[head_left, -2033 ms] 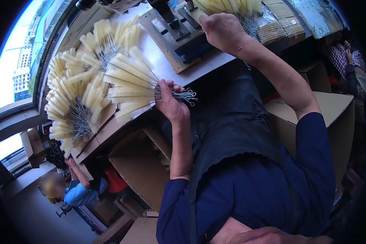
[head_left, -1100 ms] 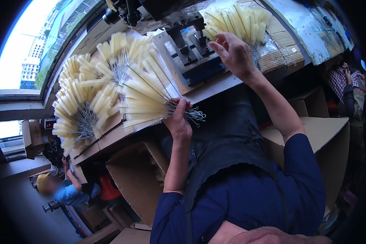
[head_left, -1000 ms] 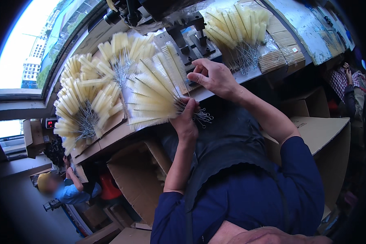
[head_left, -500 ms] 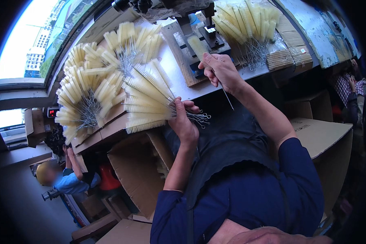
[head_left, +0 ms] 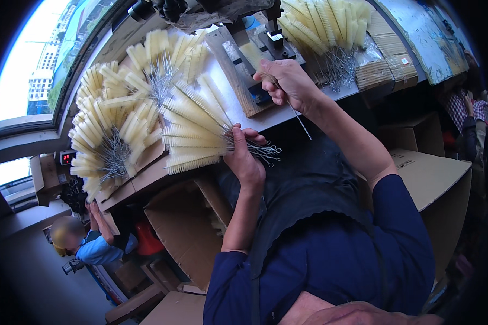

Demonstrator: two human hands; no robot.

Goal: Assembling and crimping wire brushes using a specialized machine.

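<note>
My left hand (head_left: 245, 160) is closed around the wire stems of a fanned bunch of tube brushes (head_left: 195, 127). Their pale yellow bristles spread to the left, and the looped wire ends stick out to the right of my fist. My right hand (head_left: 291, 84) pinches a single tube brush (head_left: 251, 55), its twisted wire tail hanging below my palm. That brush's bristle end points away from me, at the dark metal fixture (head_left: 279, 50) on the bench; my fingers hide part of it.
Piles of yellow brushes (head_left: 100, 122) cover the bench's left side, with another pile (head_left: 325, 24) behind right. Flattened cardboard (head_left: 375, 78) is stacked beside it. Open cartons (head_left: 181, 227) stand below the bench edge. A person in blue (head_left: 100, 249) is at the lower left, another person (head_left: 463, 111) far right.
My right hand has moved slightly away from me and left, bringing the brush's bristle end farther over the fixture. My left hand keeps its hold on the bunch. The whole view has shifted a little.
</note>
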